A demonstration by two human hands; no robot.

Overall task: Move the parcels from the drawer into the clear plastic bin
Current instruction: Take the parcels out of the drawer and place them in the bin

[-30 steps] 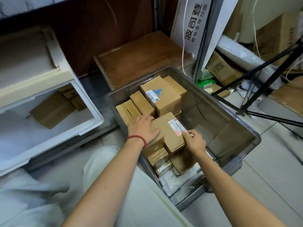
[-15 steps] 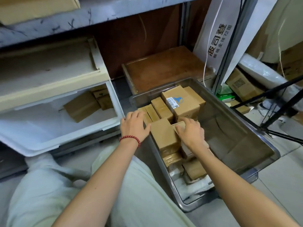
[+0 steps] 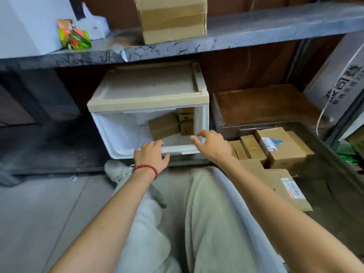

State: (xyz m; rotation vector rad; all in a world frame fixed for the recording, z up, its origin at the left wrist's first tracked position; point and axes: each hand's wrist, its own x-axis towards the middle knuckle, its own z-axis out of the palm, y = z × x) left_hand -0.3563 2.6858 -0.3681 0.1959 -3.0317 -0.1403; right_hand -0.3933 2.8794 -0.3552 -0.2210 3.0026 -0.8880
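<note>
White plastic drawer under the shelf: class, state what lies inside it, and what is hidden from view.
A large brown cardboard parcel lies at the back right, with smaller cardboard parcels stacked beside it. The beige plastic top covers whatever sits further back.

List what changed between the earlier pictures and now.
Both hands let go of the labelled parcel, now lying in the clear plastic bin, and moved left to the drawer: the left hand at its front rim, the right hand over its right corner, both empty. The parcels in the drawer stayed put.
</note>
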